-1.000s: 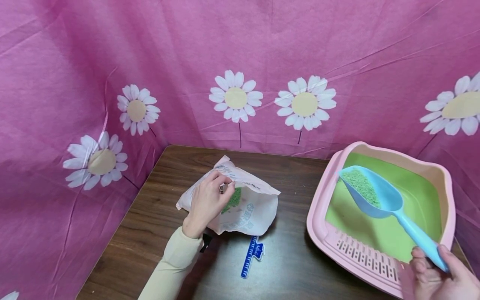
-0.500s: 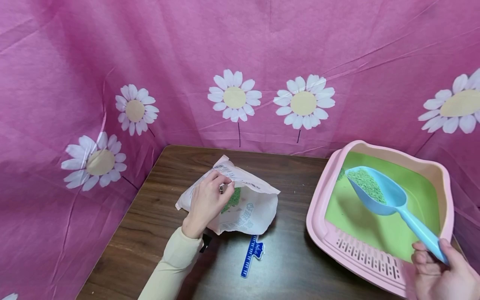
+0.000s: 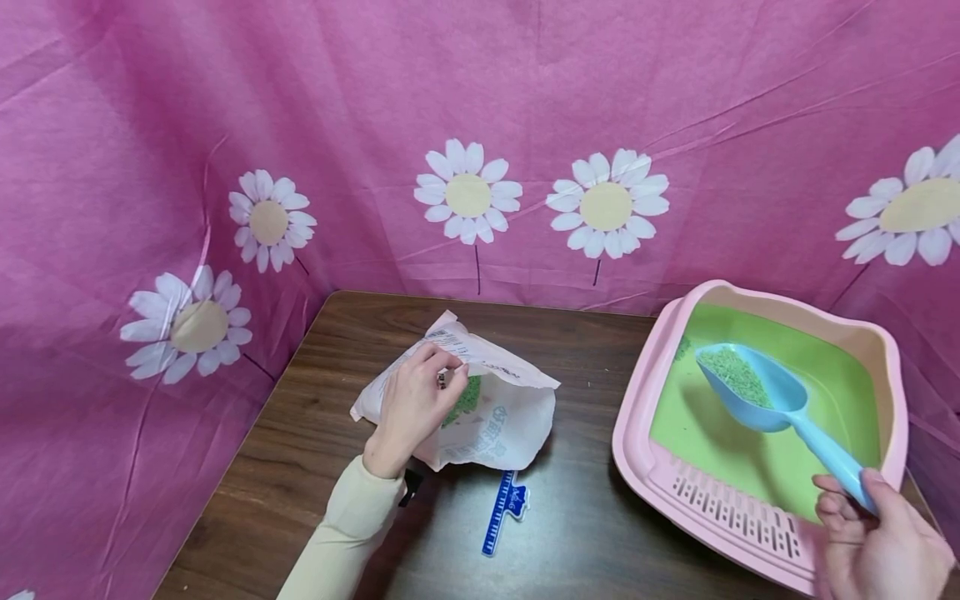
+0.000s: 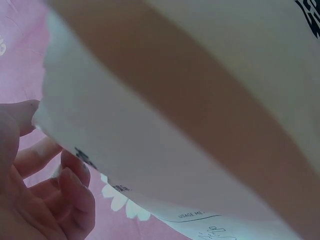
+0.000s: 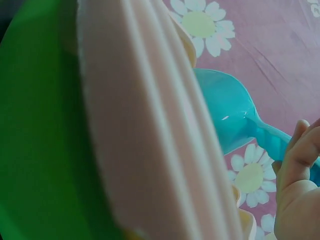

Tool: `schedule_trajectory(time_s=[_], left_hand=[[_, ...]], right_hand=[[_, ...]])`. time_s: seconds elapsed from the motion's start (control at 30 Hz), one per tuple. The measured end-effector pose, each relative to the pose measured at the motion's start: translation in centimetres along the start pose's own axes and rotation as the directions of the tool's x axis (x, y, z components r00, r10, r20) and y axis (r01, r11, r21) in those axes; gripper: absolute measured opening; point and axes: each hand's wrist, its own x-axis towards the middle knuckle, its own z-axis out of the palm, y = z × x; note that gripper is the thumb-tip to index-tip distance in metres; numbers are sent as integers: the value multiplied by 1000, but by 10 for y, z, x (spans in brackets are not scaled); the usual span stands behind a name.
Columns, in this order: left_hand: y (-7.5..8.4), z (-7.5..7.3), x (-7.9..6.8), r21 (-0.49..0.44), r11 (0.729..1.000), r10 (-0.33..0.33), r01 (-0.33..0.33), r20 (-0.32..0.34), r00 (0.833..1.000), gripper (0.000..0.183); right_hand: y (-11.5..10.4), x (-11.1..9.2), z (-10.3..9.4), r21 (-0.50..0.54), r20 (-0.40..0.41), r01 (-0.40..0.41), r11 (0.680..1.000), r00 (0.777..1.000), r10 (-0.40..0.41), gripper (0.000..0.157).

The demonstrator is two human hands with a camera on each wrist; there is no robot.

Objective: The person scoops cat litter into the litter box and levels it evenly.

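Observation:
My right hand (image 3: 881, 533) grips the handle of a light blue scoop (image 3: 787, 392), also seen in the right wrist view. Green pellets (image 3: 735, 375) lie in the scoop, which is held over a pink litter box (image 3: 637, 417) with a green floor (image 3: 693, 433). A small heap of green pellets (image 3: 682, 348) rests against the box's far left inner wall. On the left, my left hand (image 3: 420, 400) pinches the upper edge of the mouth of a white paper bag (image 3: 517, 425), holding it up. More green pellets (image 3: 465, 402) show inside the bag.
A blue bag clip (image 3: 501, 512) lies on the dark wood table (image 3: 420, 542) in front of the bag. Behind the table hangs a pink cloth (image 3: 360, 125) printed with daisies. A perforated ledge (image 3: 738, 508) runs along the box's near side.
The scoop has shifted slightly right and lower over the litter box. Some pellets have dropped from its tip to the box's left side. The left hand and bag stay still.

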Motion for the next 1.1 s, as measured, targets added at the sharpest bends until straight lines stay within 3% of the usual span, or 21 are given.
schedule_trajectory(time_s=[0.23,0.67,1.1], left_hand=[[1,-1,0,1,1000,-6,6,-1,1000,8],[1,0,-1,-9,1000,-4,4,-2,1000,7],[-1,2,-1,-7,1000,4,-4,-7,1000,8]], right_hand=[[4,0,1,-46,-53,42,998,998,-44,31],[3,0,2,-238,-69,-64,969,996,49,31],[8,3,8,-346,-215,-41,937,976,-37,21]])
